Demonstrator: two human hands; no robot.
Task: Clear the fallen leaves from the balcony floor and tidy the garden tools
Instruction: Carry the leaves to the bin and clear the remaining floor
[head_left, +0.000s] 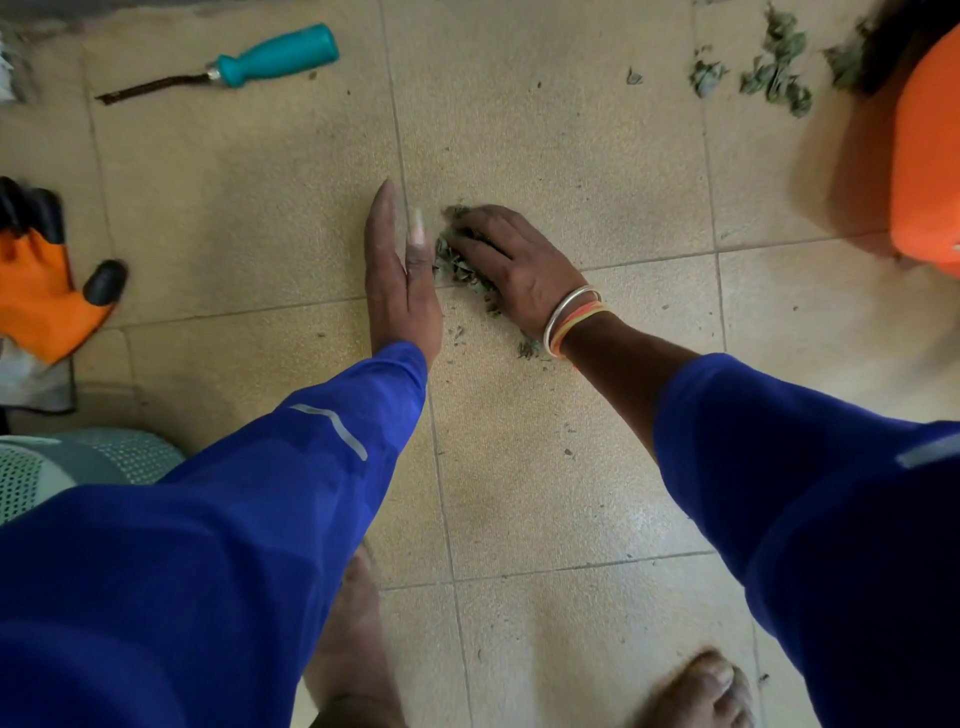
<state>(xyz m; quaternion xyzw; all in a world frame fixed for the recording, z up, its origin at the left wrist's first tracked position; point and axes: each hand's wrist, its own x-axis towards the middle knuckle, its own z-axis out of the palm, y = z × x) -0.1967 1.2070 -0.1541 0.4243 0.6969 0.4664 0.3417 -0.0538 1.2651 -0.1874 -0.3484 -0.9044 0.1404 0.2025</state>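
Left hand (400, 280) straight, edge-on, right hand (511, 265) flat on leaf pile (453, 266), teal-handled tool (228, 67) lying handle upper-right

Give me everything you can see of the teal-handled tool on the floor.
The teal-handled tool lies flat on the tiled floor at the upper left, touching nothing else. Its thick, smooth handle looks plastic and points right; a silvery collar joins it to a thin, dark, dirty-looking shaft running down-left. The tip's shape is too blurred to tell.

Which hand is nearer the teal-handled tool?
Left. The left hand sits right of the teal-handled tool, well apart; the right hand lies farther right, on a leaf pile.
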